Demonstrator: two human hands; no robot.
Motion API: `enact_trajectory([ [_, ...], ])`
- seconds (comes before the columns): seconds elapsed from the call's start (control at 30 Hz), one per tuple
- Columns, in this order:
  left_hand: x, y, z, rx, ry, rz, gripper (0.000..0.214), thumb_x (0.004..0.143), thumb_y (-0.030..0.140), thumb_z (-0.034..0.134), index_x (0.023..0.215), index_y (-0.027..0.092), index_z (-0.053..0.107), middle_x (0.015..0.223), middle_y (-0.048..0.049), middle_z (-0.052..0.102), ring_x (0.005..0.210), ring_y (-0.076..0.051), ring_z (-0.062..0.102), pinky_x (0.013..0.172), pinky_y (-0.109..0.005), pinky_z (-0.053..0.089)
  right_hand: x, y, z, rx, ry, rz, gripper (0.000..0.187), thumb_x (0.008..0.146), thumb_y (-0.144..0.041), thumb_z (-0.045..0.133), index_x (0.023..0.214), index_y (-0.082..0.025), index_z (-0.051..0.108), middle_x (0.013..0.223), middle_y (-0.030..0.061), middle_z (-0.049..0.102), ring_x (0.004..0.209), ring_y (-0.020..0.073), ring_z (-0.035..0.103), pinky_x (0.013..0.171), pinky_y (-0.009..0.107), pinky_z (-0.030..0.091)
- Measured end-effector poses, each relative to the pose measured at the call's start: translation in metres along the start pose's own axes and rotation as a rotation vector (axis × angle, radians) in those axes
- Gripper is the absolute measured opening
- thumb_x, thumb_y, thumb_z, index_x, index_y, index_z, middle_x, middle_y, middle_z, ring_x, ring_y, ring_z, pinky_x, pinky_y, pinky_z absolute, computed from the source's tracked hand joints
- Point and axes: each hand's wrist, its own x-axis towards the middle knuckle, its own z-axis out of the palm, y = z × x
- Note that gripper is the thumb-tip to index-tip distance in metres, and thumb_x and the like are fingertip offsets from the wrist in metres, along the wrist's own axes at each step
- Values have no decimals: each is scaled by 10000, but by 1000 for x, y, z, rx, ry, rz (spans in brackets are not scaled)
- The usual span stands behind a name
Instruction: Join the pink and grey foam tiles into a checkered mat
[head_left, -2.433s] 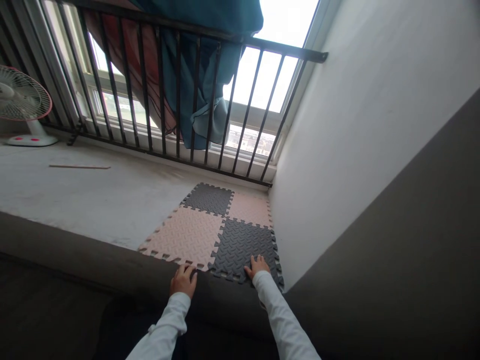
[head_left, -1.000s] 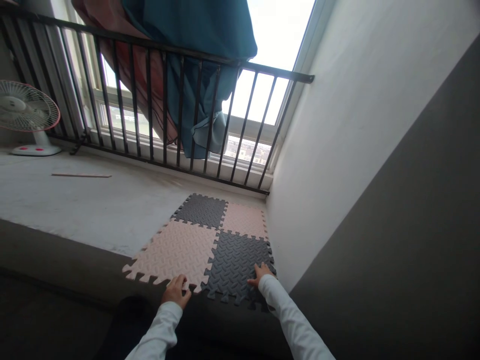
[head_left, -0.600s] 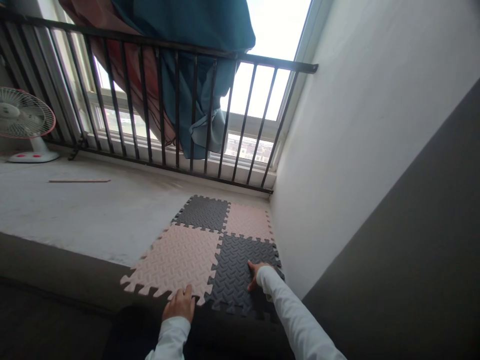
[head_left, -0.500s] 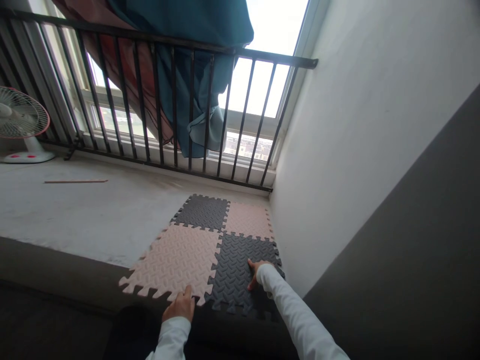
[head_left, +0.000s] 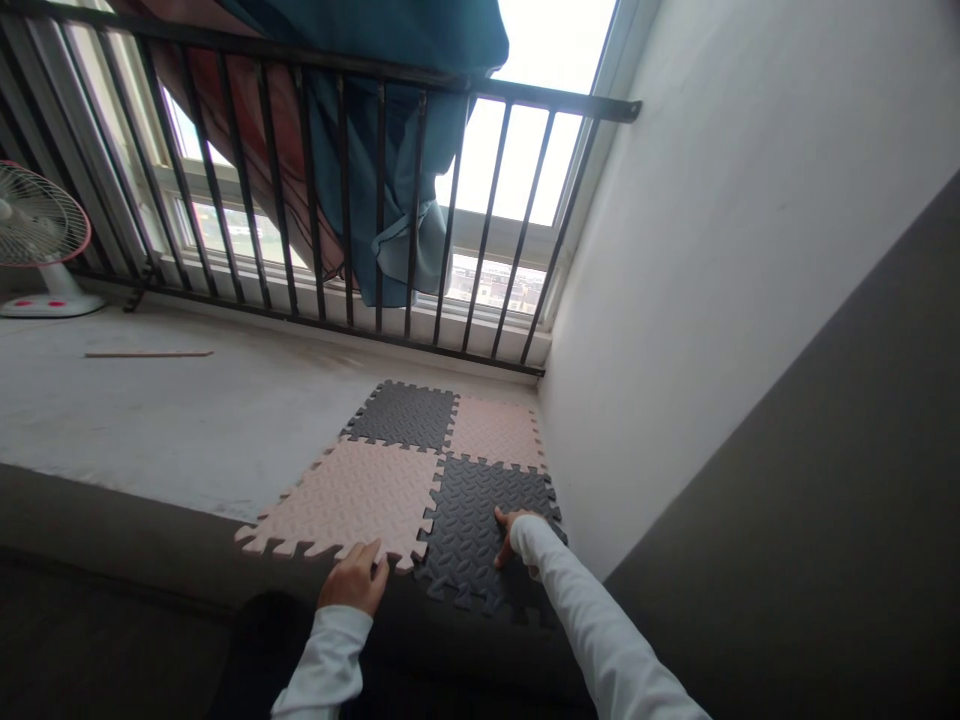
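Four-square pink and black foam puzzle mats lie on the pale ledge point(head_left: 187, 420). My left hand point(head_left: 354, 580) is closed on the front edge of the near pink foam mat point(head_left: 352, 500), fingers on top and the underside hidden. That front edge juts past the ledge. My right hand point(head_left: 514, 535) rests with fingers apart on the near black foam mat point(head_left: 472, 500). Behind these lie a far black foam mat point(head_left: 405, 415) and a far pink foam mat point(head_left: 495, 430). Toothed edges meet along the seams between them.
A white wall point(head_left: 675, 250) rises close on the right. Black railing point(head_left: 345, 200) runs along the back, before a window and a blue curtain point(head_left: 375, 130). On the left stand a fan point(head_left: 52, 270) and, nearer, a thin stick point(head_left: 150, 354).
My left hand has risen slightly, and the near pink mat's front edge is higher with it. My right hand stays on the black mat. The view has tilted a little.
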Motion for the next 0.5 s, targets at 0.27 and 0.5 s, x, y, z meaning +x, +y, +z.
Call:
enact_trajectory([
  [0.27, 33, -5, -42, -72, 220, 60, 310, 758, 292, 380, 846, 172, 652, 778, -49, 667, 695, -168, 604, 632, -260, 449, -11, -3, -3, -27, -5, -8, 1159, 362, -477, 755, 1335, -332, 142, 1354, 90, 339, 1197, 293, 357, 941, 465, 342],
  [0.5, 98, -28, -137, -214, 313, -115, 319, 716, 362, 435, 808, 163, 667, 818, -43, 690, 804, -171, 602, 725, -248, 452, -9, -3, -3, 6, -12, 10, 1144, 372, -470, 757, 1330, -343, 144, 1367, 79, 318, 1203, 300, 343, 925, 478, 349],
])
